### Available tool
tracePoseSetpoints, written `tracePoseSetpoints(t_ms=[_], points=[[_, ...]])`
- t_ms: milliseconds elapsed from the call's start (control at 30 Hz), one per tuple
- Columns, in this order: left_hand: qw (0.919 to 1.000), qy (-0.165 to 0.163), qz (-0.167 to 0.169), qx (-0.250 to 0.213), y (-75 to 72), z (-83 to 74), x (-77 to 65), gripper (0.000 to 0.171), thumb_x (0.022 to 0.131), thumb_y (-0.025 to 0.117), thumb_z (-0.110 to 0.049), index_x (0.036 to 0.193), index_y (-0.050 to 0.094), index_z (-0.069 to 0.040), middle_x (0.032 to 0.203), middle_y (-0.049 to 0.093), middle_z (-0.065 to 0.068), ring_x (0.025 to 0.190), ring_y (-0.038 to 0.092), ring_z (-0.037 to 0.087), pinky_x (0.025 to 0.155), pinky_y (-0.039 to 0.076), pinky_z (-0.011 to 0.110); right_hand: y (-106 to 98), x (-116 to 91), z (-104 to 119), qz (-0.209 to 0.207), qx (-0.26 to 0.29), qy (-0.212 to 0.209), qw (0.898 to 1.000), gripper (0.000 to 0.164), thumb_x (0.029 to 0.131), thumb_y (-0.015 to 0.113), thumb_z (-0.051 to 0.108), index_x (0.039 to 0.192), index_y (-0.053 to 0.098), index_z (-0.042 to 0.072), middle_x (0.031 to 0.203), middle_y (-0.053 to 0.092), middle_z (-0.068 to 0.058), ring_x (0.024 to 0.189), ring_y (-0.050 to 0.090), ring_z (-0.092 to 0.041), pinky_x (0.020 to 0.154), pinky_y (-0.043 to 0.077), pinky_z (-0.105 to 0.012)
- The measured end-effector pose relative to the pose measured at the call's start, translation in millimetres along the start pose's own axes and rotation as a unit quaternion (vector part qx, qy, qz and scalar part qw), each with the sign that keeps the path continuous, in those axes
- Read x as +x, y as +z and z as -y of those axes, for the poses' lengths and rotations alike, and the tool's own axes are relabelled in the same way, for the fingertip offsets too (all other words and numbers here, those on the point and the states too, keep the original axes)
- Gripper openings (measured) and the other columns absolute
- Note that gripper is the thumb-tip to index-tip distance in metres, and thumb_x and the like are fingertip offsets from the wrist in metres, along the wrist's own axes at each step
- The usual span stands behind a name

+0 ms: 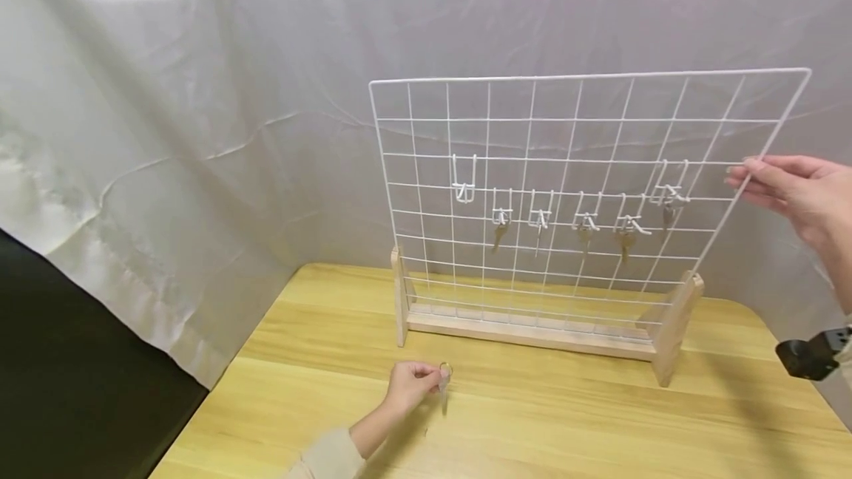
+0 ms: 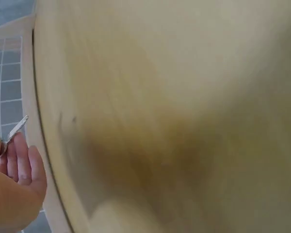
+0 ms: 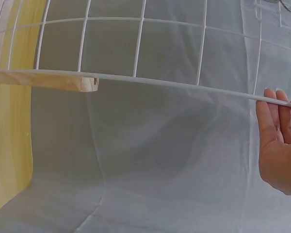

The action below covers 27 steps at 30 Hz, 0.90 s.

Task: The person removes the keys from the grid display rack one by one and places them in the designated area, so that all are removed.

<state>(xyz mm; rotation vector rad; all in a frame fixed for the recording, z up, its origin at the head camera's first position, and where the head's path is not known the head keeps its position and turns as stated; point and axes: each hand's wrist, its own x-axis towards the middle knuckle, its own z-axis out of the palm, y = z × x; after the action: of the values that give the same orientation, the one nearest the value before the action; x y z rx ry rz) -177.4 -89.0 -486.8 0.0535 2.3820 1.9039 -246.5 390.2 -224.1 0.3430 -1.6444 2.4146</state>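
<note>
My left hand [image 1: 411,386] pinches a key [image 1: 444,398] by its ring end, low over the table in front of the rack; the blade hangs down. In the left wrist view the silver key [image 2: 18,127] and part of its ring show at the fingertips. At the other side, my right hand [image 1: 799,187] holds the right edge wire of the white wire grid panel [image 1: 535,121], thumb in front and fingers behind. White hooks [image 1: 541,219] hang on the grid; several carry keys, such as a brass key [image 1: 499,233]. The upper left hook [image 1: 464,192] bears none.
The panel stands in a wooden base [image 1: 532,336] with upright side feet. Beneath is a yellow wood table [image 1: 319,361]. Grey cloth [image 1: 279,94] hangs behind and to the left, and a dark area [image 1: 73,375] lies at the lower left.
</note>
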Motion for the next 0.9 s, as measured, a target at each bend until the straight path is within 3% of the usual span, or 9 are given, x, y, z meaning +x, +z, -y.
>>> tracePoseSetpoints(t_ms=[233,567,900], points=[[0.9984,-0.041,0.027,0.030,-1.1,15.4,-9.8,0.014,0.081,0.065,-0.004,0.082,0.068,0.009,0.078,0.071,0.019,0.055,0.065,0.011,0.057,0.059,0.026,0,-1,-3,-0.008,-0.020,-0.006,1.000,0.020,0.088,0.053,-0.005,0.085,0.071,0.003,0.073,0.073,-0.008,0.066,0.071,-0.015,0.059,0.058,-0.022],[0.9931,-0.062,0.038,0.093,-1.1,15.7,-12.8,0.010,0.077,0.065,0.001,0.070,0.067,0.007,0.056,0.065,0.011,0.039,0.052,0.001,0.045,0.054,0.020,0,-2,-2,-0.008,-0.012,-0.020,1.000,0.019,0.088,0.053,-0.006,0.085,0.070,0.002,0.073,0.073,-0.008,0.065,0.071,-0.016,0.059,0.058,-0.022],[0.9867,-0.041,0.049,0.149,1.2,9.1,-12.4,0.015,0.078,0.068,-0.001,0.065,0.065,0.007,0.055,0.065,0.014,0.038,0.055,0.006,0.042,0.054,0.023,5,-2,-5,-0.010,-0.019,-0.033,0.999,0.018,0.087,0.055,-0.005,0.084,0.071,0.002,0.072,0.073,-0.007,0.065,0.071,-0.015,0.059,0.058,-0.021]])
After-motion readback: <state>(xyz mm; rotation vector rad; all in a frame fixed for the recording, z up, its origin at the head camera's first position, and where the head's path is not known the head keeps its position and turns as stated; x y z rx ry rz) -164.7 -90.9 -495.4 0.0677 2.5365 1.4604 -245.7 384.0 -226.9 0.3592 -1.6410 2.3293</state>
